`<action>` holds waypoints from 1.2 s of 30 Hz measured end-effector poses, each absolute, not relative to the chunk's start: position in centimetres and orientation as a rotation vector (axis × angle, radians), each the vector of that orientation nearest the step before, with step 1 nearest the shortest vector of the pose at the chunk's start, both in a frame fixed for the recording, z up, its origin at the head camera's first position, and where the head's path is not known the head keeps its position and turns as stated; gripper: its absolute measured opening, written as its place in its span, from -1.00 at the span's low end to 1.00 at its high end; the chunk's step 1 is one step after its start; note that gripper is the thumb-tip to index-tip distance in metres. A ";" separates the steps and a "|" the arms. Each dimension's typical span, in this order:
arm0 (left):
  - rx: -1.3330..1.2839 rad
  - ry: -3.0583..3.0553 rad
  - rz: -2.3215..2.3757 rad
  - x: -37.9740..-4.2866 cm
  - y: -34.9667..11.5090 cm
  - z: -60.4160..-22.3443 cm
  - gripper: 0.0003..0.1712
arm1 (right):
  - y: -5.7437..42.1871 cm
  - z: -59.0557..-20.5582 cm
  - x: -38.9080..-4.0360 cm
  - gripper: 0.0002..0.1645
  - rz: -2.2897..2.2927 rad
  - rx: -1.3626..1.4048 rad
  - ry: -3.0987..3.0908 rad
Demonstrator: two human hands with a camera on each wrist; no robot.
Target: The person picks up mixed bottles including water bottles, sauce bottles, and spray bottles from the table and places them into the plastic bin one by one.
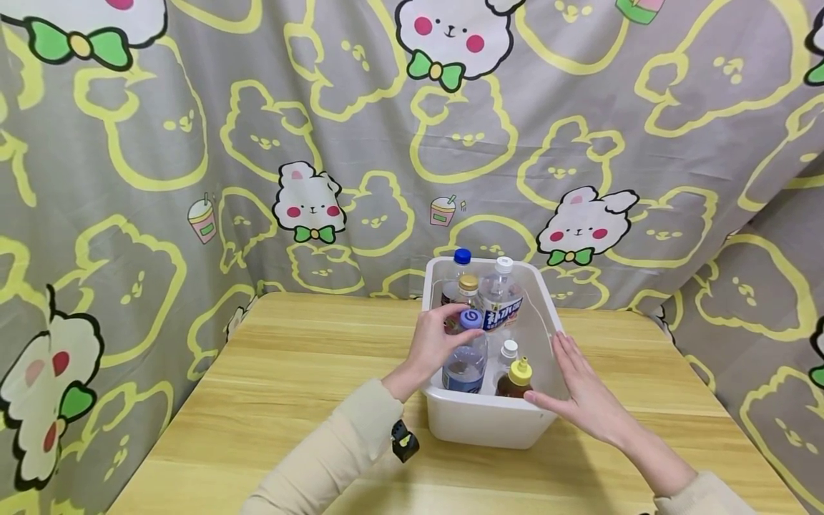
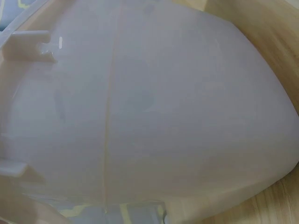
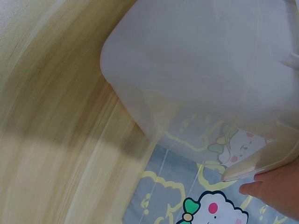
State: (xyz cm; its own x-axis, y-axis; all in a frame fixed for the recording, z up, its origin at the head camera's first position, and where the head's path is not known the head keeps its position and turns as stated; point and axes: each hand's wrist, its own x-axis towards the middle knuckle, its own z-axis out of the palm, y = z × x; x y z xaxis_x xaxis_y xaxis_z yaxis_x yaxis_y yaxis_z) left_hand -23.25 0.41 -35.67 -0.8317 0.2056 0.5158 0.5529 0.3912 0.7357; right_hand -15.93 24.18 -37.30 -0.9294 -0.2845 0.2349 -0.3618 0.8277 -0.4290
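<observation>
A white plastic bin (image 1: pixel 489 423) stands on the table with several bottles upright inside. Between thumb and fingers, my left hand (image 1: pixel 430 345) pinches the purple cap (image 1: pixel 471 319) of a clear plastic bottle (image 1: pixel 465 366) in the bin's near left corner. My right hand (image 1: pixel 589 400) rests on the right rim with its fingers straight, thumb at the near corner. Beside that thumb is a yellow-topped squeeze bottle (image 1: pixel 515 383) with brown contents. The left wrist view is mostly the bin's outer wall (image 2: pixel 163 102). In the right wrist view, fingertips (image 3: pixel 252 188) touch the rim.
Also in the bin are a blue-capped bottle (image 1: pixel 462 257), a gold-capped bottle (image 1: pixel 468 286), a large labelled bottle (image 1: pixel 502 304) and a small white-capped bottle (image 1: pixel 508 350). A wood-grain table (image 1: pixel 309 357) lies beneath; a patterned curtain (image 1: pixel 373 143) hangs behind and at both sides.
</observation>
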 end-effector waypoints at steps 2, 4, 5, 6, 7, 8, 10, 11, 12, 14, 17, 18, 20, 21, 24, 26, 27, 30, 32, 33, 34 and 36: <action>-0.655 -2.330 -1.423 -23.2 0.4 -35.7 -0.58 | 24.2 -37.3 -15.9 0.16 0.718 0.506 -2.849; -0.650 -2.343 -1.429 -23.2 0.4 -35.7 -0.59 | 24.2 -37.3 -15.9 0.16 0.721 0.503 -2.849; -0.649 -2.348 -1.428 -23.2 0.4 -35.7 -0.59 | 24.2 -37.3 -15.9 0.16 0.720 0.503 -2.849; -0.644 -2.355 -1.427 -23.2 0.4 -35.7 -0.60 | 24.2 -37.4 -15.9 0.16 0.719 0.503 -2.848; -0.641 -2.361 -1.426 -23.2 0.4 -35.8 -0.60 | 24.2 -37.4 -15.9 0.16 0.717 0.504 -2.847; -0.639 -2.366 -1.423 -23.3 0.4 -35.8 -0.60 | 24.2 -37.4 -15.9 0.16 0.717 0.505 -2.847; -0.637 -2.375 -1.420 -23.3 0.5 -35.9 -0.60 | 24.2 -37.4 -16.0 0.16 0.713 0.508 -2.843; -0.634 -2.381 -1.417 -23.3 0.5 -35.9 -0.59 | 24.2 -37.4 -16.0 0.16 0.710 0.510 -2.842; -0.633 -2.386 -1.422 -23.3 0.5 -35.9 -0.59 | 24.2 -37.4 -16.0 0.16 0.710 0.511 -2.840; -0.632 -2.396 -1.423 -23.3 0.5 -35.9 -0.58 | 24.2 -37.4 -16.0 0.16 0.713 0.509 -2.841; -0.633 -2.414 -1.418 -23.2 0.5 -35.8 -0.57 | 24.2 -37.4 -16.0 0.16 0.713 0.507 -2.842; -0.634 -2.422 -1.414 -23.2 0.5 -35.8 -0.57 | 24.2 -37.4 -16.0 0.16 0.714 0.505 -2.843; -0.633 -2.436 -1.394 -23.2 0.5 -35.8 -0.56 | 24.3 -37.4 -16.0 0.16 0.713 0.504 -2.843; -0.633 -2.443 -1.384 -23.2 0.5 -35.8 -0.56 | 24.3 -37.4 -16.0 0.16 0.712 0.505 -2.843; -0.630 -2.456 -1.353 -23.2 0.5 -35.8 -0.55 | 24.3 -37.4 -16.0 0.16 0.712 0.503 -2.845; -0.631 -2.460 -1.335 -23.2 0.5 -35.8 -0.55 | 24.3 -37.4 -16.0 0.16 0.712 0.503 -2.847; -0.630 -2.464 -1.329 -23.2 0.4 -35.8 -0.55 | 24.3 -37.4 -16.0 0.16 0.713 0.502 -2.848; -0.628 -2.476 -1.319 -23.3 0.4 -35.8 -0.55 | 24.2 -37.3 -15.9 0.16 0.714 0.498 -2.851; -0.629 -2.485 -1.319 -23.3 0.4 -35.8 -0.55 | 24.2 -37.3 -15.9 0.16 0.714 0.495 -2.853; -0.628 -2.489 -1.322 -23.3 0.4 -35.9 -0.55 | 24.2 -37.2 -15.9 0.16 0.713 0.494 -2.854; -0.630 -2.491 -1.320 -23.3 0.4 -35.9 -0.55 | 24.2 -37.2 -15.9 0.16 0.712 0.493 -2.855; -0.634 -2.495 -1.317 -23.2 0.3 -35.9 -0.56 | 24.1 -37.2 -15.9 0.16 0.710 0.495 -2.856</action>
